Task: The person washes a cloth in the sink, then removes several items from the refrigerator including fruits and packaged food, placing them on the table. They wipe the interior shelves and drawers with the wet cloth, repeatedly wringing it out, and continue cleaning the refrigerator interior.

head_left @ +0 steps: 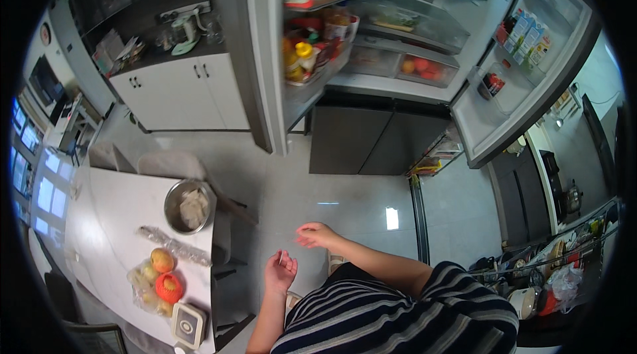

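Note:
My left hand (281,271) hangs palm up over the floor, just right of the table's edge, with fingers loosely curled. A thin pale sliver shows at its fingertips, too small to make out. Slightly farther forward, my right hand (315,235) is held in the air with fingers apart and nothing visible in it. Ahead of both hands stands a fridge with its upper doors swung wide. The right door (537,70) holds cartons and bottles; the left door (318,75) carries sauce bottles. Red and orange fruits (422,66) show through a clear drawer inside.
On the white table (114,219) are a metal bowl (171,212) with pale contents, a crumpled clear plastic bag (174,246), bagged fruits (162,260) and a lidded container (189,325). Chairs (171,164) surround it. At right, a cluttered rack (547,267) stands near the kitchen counter (540,175).

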